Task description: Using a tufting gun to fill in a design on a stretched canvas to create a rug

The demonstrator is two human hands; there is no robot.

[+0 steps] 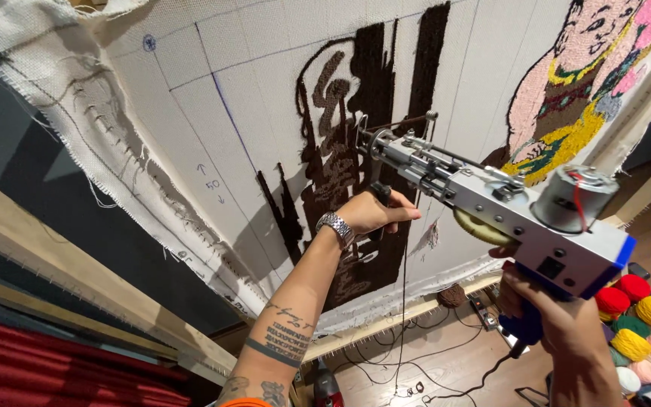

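A metal tufting gun (491,203) with a blue grip and a round grey motor points its needle end at a white backing cloth (212,136) stretched on a wooden frame. My right hand (548,320) grips the blue handle. My left hand (374,213), with a metal wristwatch, holds the black front handle under the gun's barrel, close to the cloth. Dark brown tufted shapes (356,151) fill the cloth's middle. A tufted figure in pink, yellow and green (566,98) sits at the upper right. Dark yarn (403,301) hangs down from the gun.
Balls of red, yellow, pink and white yarn (646,332) lie at the lower right. A brown yarn ball (452,295) rests by the frame's wooden rail (386,328). Black cables (416,369) run over the wooden floor. Red fabric (54,369) shows at the lower left.
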